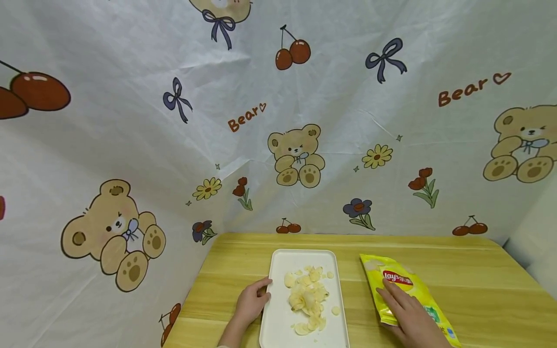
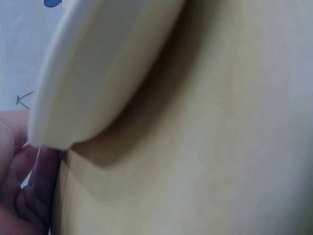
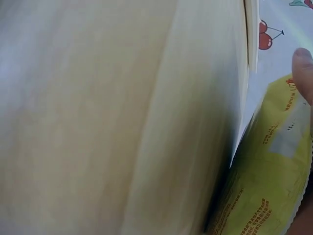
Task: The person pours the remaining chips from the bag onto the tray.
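A white rectangular tray [image 1: 280, 263] lies on the wooden table with a heap of potato chips [image 1: 308, 296] on it. My left hand [image 1: 250, 304] is at the tray's left long side, index finger and thumb apart and touching its edge. The left wrist view shows the tray's side wall [image 2: 93, 73] close up, with part of that hand beside its rim. To the right, a yellow Lay's chip bag [image 1: 378, 275] lies slanted on the table. My right hand [image 1: 411, 316] rests over the bag with fairly straight fingers. Its thumb [image 3: 304, 76] shows against the bag in the right wrist view.
The table [image 1: 474, 275] has light wood grain and ends at a white cloth [image 1: 330, 116] printed with bears, cherries, bows and flowers. This cloth hangs behind the table and along its left side. Bare wood lies between the tray and the bag.
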`<control>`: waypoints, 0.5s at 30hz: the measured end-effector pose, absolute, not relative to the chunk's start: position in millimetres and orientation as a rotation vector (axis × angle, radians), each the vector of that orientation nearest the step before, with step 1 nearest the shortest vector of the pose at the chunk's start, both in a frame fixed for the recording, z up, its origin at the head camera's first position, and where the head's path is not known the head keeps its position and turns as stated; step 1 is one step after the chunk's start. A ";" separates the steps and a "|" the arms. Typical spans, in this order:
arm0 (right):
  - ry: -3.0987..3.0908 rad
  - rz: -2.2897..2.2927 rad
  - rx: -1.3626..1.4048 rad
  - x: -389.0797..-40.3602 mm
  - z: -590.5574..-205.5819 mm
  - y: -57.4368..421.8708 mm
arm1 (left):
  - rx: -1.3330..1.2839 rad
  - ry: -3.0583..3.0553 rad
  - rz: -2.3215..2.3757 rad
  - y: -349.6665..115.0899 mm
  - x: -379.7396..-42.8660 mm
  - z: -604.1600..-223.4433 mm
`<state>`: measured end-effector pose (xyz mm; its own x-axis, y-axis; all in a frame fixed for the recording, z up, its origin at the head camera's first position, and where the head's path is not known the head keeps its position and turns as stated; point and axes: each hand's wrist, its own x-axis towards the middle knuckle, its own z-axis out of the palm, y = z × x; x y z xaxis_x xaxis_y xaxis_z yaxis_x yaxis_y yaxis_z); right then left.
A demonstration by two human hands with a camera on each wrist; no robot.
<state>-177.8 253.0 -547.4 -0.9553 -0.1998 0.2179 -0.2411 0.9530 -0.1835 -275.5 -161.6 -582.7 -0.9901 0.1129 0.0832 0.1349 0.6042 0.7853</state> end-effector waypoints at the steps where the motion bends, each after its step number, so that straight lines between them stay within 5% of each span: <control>1: -2.905 0.306 0.335 -178.1 -548.4 253.4 | -0.210 -2.793 -1.371 -161.6 -275.6 -582.5; 15: -2.974 0.379 0.390 -180.1 -555.1 254.8 | -0.184 -2.798 -1.366 -160.0 -275.4 -583.1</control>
